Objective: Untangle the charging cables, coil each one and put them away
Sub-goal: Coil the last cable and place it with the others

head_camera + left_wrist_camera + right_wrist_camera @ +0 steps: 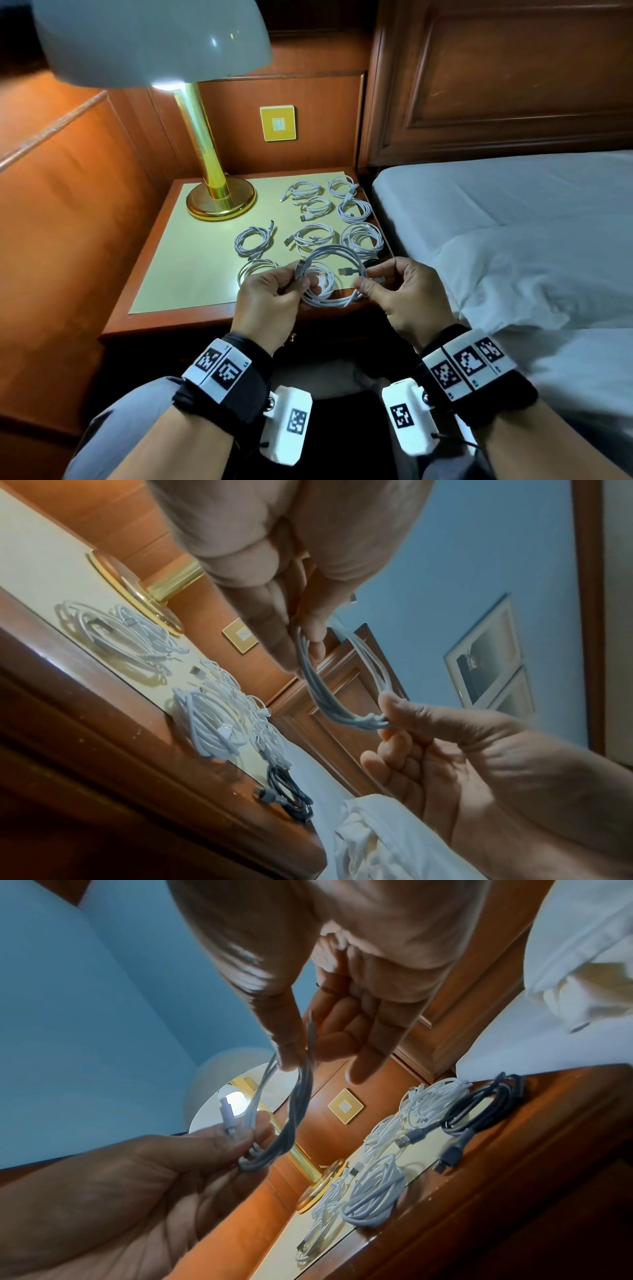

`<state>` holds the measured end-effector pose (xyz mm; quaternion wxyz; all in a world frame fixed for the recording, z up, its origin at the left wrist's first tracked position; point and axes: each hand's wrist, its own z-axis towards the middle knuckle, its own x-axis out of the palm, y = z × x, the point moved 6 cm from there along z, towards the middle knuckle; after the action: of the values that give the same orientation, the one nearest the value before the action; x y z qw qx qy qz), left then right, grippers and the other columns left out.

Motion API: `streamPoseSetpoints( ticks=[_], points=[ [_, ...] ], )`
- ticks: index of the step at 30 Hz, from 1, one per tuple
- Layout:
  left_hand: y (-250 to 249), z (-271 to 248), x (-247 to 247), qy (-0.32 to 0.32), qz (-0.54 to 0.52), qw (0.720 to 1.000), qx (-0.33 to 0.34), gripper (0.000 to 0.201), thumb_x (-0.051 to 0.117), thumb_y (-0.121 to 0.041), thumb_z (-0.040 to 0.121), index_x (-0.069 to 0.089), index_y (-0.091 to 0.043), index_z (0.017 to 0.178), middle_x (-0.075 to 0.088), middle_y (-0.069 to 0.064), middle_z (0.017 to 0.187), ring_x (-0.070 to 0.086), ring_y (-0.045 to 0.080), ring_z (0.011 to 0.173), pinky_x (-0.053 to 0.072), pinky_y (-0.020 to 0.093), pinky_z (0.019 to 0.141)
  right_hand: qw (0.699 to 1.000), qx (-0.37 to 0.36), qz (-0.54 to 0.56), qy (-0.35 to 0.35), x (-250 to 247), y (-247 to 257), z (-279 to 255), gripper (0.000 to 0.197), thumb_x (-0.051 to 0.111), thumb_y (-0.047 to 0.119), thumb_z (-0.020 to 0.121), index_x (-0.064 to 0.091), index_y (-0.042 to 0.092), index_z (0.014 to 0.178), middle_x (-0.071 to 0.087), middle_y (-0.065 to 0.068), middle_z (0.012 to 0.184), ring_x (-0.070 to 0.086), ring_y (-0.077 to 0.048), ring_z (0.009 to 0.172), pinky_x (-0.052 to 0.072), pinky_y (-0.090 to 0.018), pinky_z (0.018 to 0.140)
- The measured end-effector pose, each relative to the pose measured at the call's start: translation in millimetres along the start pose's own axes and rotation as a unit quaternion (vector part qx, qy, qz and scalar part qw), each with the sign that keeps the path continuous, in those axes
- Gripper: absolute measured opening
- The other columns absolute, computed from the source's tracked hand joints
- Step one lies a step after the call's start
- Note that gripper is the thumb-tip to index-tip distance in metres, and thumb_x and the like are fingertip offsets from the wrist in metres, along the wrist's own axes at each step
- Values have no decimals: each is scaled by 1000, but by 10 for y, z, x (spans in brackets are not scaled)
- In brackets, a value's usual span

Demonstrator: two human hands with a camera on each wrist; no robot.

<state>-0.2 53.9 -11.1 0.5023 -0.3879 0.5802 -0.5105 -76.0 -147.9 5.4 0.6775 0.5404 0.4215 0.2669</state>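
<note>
Two hands up front, both w/ wrist cams. My L hand (pixel 270 294) pinches one side of 1 coiled white cable (pixel 337 303), thumb and fingertips clamped by a small plug. My R hand (pixel 404 294) pinches the opposite side, next to the USB plug; its other fingers are loosely curled. That coil hangs between them, just above the near edge of the nightstand (pixel 178 267).

On the top beyond, I count 8 white coils (pixel 253 240) lying flat and separate, maybe a 9th under the held one; can't tell for sure. 1 dark cable (pixel 479 1104) sits at the bed-side edge. Farther back: 1 brass lamp (pixel 219 195), 1 yellow wall plate (pixel 277 123). Bed (pixel 513 205) to the right.
</note>
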Motion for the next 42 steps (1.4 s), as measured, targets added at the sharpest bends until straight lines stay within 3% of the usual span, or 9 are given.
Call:
streamPoseSetpoints(
  ticks=[4,9,15,19,24,28,35,38,42],
  points=[
    [-62,-27,30,22,66,997,26,15,67,-8,93,79,-16,91,77,-13,83,72,2,86,55,29,92,999,27,-28,-9,-5,-110,36,25,90,32,70,70,19,80,74,-1,75,71,-15,68,59,-28,70],
    [-55,-43,13,40,42,998,7,14,64,-7,96,74,-10,105,78,-6,90,72,-1,80,52,10,68,999,32,-30,9,29,-130,26,23,89,28,72,69,20,81,74,-2,78,72,-16,71,59,-29,71],
    [85,-22,-103,106,94,990,-13,14,61,-13,97,75,-16,97,76,3,93,74,20,90,60,42,86,989,-7,-147,33,168,-135,27,20,88,28,72,71,24,81,67,12,66,60,5,59,43,-7,61],
    [134,-144,-201,153,92,984,-10,22,52,-1,100,73,-6,98,73,12,98,72,26,97,60,36,87,974,-21,-222,47,319,-48,17,21,86,27,72,67,20,75,66,10,68,59,3,61,39,-6,57],
    [109,-141,-468,83,103,991,37,27,61,-1,96,76,-24,92,75,-10,84,69,6,81,61,33,81,959,-44,-270,71,649,137,0,18,81,28,75,67,18,78,64,10,67,61,-4,65,46,-16,65],
    [18,-47,-806,-11,103,993,52,26,68,0,91,77,-22,102,72,-24,78,68,-10,82,50,6,77,959,-66,-262,87,970,349,47,13,76,27,77,65,21,80,66,10,73,64,-12,73,53,-26,72],
    [-90,-51,-1156,-76,246,954,155,32,73,0,85,78,-21,109,77,-14,80,70,-1,80,51,7,74,912,-149,-358,134,1662,705,88,8,55,9,82,57,17,86,63,-3,89,49,-21,77,35,-24,65],
    [50,27,-1408,-113,270,952,96,25,73,-7,86,79,-20,107,78,-9,85,68,1,83,42,-1,71,907,-139,-369,151,1930,735,136,7,57,16,82,60,19,87,64,-2,93,54,-23,80,36,-25,65],
    [419,259,-1730,-110,99,987,-57,16,65,-5,94,78,-13,100,77,1,86,75,17,76,62,30,76,912,-92,-362,169,2205,698,278,13,64,28,84,69,25,95,70,4,94,63,-20,87,44,-25,68]
  ],
)
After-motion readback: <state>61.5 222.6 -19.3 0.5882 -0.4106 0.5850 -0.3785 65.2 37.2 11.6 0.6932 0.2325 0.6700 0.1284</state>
